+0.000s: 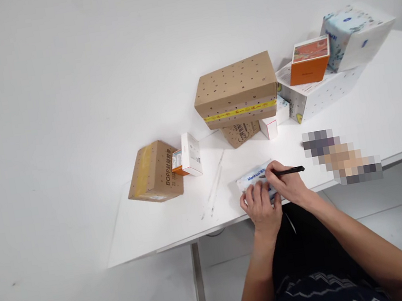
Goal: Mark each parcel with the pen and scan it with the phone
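Note:
On the white table lies a light-blue and white tissue pack (253,176) with blue "Manhua" lettering, close to the front edge. My left hand (262,207) grips its near side, the fingers bent over the top and pressing it down. A black pen (291,171) is pinched in my right hand (287,185). Its tip points left and is at the top of the pack; whether it touches cannot be seen. My fingers cover the pack's near part and right end.
A taped brown carton (154,173) and small white box (191,154) stand left. Behind the pack, a larger brown carton (237,90) rests on smaller boxes. An orange box (309,63) and floral box (355,37) sit atop a white carton (324,94). A blurred patch (342,155) lies right.

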{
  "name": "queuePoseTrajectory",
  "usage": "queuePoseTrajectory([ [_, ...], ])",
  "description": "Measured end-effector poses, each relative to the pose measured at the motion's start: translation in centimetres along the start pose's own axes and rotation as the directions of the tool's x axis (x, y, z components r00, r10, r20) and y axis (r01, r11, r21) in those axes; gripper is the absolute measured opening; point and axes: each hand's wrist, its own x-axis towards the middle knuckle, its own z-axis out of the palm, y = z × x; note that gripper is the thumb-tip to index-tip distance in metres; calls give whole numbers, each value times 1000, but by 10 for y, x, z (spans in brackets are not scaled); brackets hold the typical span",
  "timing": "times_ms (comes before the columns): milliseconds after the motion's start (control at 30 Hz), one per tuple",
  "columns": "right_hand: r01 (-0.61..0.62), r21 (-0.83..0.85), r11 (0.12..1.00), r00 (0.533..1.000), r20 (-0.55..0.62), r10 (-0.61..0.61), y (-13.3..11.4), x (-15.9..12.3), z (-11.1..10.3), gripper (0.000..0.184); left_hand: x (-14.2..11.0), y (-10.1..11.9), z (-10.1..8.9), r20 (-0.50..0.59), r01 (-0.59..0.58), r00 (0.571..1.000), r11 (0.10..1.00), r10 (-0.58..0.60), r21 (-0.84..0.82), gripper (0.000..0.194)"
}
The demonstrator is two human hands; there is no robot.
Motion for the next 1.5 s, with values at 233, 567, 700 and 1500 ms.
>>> queuePoseTrajectory([
  [233, 16, -29, 999, 1000, 23, -15, -1, 0, 1, 17, 1, 1, 0, -20, -1, 1000, 1000, 0, -11, 31],
  [567, 8, 9, 1000, 999, 39, -8, -1, 1, 1, 18, 2, 0, 0, -17, -5, 1000, 1000, 5, -3, 32],
  [700, -24, 125, 992, 995, -91, 36, 1, -3, -1, 21, 3, 0, -2, 1, -5, 1000, 1000, 5, -6, 30],
  [1500, -20, -853, 521, 992, -83, -98, 76, -12, -64, 44, 0, -2, -1, -44, -34, 998, 999, 33, -8, 25],
])
